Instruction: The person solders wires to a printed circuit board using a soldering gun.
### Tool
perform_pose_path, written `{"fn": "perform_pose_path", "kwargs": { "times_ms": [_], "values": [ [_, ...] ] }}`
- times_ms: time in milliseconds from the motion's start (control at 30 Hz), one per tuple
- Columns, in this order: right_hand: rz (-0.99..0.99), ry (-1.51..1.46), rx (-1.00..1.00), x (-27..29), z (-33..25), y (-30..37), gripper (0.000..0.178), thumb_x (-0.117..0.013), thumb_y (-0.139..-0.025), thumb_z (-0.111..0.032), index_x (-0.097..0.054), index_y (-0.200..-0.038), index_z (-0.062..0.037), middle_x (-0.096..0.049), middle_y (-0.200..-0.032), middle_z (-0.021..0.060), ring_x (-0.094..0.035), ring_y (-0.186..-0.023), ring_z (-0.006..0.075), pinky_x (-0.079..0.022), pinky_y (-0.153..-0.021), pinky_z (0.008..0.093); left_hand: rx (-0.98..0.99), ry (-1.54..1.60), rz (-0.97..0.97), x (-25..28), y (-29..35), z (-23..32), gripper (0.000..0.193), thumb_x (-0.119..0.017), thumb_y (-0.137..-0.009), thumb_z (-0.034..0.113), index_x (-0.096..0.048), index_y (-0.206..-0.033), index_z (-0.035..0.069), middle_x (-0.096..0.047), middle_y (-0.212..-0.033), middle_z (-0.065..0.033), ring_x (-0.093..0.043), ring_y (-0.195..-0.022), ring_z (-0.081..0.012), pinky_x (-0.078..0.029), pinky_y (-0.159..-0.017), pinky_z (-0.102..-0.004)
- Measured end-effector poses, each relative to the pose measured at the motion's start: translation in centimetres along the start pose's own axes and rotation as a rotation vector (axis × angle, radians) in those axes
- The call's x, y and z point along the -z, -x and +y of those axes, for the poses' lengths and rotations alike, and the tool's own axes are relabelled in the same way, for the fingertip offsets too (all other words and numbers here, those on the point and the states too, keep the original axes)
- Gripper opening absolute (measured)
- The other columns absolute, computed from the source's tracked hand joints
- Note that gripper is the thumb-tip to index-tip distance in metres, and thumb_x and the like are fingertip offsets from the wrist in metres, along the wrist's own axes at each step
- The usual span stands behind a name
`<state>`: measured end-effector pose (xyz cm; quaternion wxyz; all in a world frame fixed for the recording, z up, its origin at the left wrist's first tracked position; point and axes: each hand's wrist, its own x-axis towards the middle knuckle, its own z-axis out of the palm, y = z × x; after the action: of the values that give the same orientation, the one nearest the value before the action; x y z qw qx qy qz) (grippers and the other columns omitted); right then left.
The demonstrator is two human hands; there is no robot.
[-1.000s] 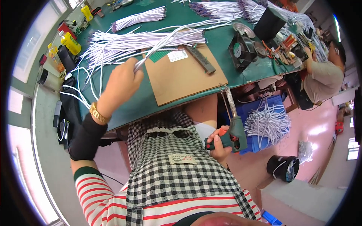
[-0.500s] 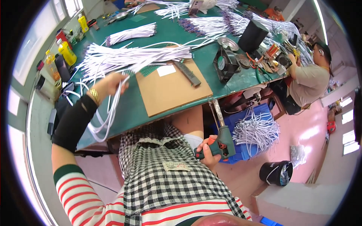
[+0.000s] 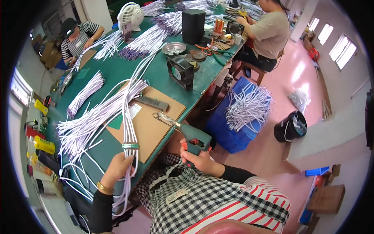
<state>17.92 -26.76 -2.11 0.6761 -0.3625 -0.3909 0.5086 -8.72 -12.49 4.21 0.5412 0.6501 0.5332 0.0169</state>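
My left hand (image 3: 120, 167) is closed around a bundle of white cables (image 3: 125, 187), just below a narrow green circuit board strip (image 3: 130, 146). More white cables run from that strip's far side up across the table. My right hand (image 3: 198, 159) grips the handle of a green soldering gun (image 3: 194, 134), whose metal tip end reaches over the cardboard sheet (image 3: 157, 134). A gap separates the gun's tip from the strip. On the cardboard lie a dark grey bar (image 3: 152, 103) and a white paper slip (image 3: 134, 110). A large pile of white cables (image 3: 89, 119) spreads left of it.
A small black fan (image 3: 180, 72), a metal dish (image 3: 173, 48) and a black box (image 3: 193, 26) stand beyond the cardboard. Right of the table, a blue bin (image 3: 224, 134) holds more cables, with a black bucket (image 3: 290, 126) on the floor. Two people work at the table.
The view has turned to the right. My left hand has drawn the cables and strip nearer to me, and the soldering gun has come up from beside my lap to over the cardboard.
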Motion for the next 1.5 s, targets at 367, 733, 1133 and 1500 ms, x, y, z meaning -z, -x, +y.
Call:
{"fn": "perform_pose_path", "kwargs": {
  "times_ms": [367, 733, 1133, 1500],
  "values": [
    [-0.128, -0.009, -0.105, -6.6, 1.9, -7.4, 0.029, -0.056, -0.086, -0.009, -0.045, -0.112, -0.0017, -0.053, -0.071, 0.0045, -0.054, -0.058, 0.0114, -0.049, -0.078, 0.0343, -0.432, -0.277, 0.539, -0.7, 0.7, -0.4, 0.012, -0.054, -0.085, 0.008, -0.051, -0.082, -0.003, -0.052, -0.075, -0.0276, -0.049, -0.074, -0.048, -0.041, -0.061, -0.0463],
    [-0.348, -0.456, -0.208, -11.7, 4.7, -12.9, 0.028, -0.052, -0.085, -0.007, -0.047, -0.112, -0.0052, -0.052, -0.075, 0.0048, -0.053, -0.06, 0.0141, -0.041, -0.096, 0.0443, -0.421, -0.49, 0.622, -2.2, -0.1, -0.5, 0.009, -0.054, -0.083, 0.008, -0.056, -0.088, 0.001, -0.058, -0.07, -0.0248, -0.056, -0.068, -0.0428, -0.044, -0.065, -0.0483],
    [-0.232, -0.285, -0.37, -11.5, 5.3, -13.5, 0.03, -0.053, -0.085, -0.008, -0.044, -0.112, -0.001, -0.048, -0.073, 0.0055, -0.049, -0.061, 0.0146, -0.038, -0.101, 0.0439, -0.286, -0.209, 0.668, -1.8, -1.7, -1.1, 0.017, -0.056, -0.082, 0.014, -0.06, -0.08, -0.002, -0.061, -0.071, -0.0201, -0.06, -0.065, -0.0338, -0.047, -0.062, -0.0391],
    [-0.235, -0.178, -0.322, -11.9, 4.9, -12.6, 0.03, -0.053, -0.085, -0.01, -0.045, -0.113, -0.003, -0.049, -0.075, 0.0047, -0.052, -0.063, 0.0149, -0.037, -0.101, 0.0445, -0.179, 0.018, 0.694, -1.3, -2.5, -0.5, 0.021, -0.061, -0.072, 0.019, -0.065, -0.067, -0.001, -0.06, -0.059, -0.0163, -0.06, -0.055, -0.0309, -0.047, -0.056, -0.0379]
  ]
}}
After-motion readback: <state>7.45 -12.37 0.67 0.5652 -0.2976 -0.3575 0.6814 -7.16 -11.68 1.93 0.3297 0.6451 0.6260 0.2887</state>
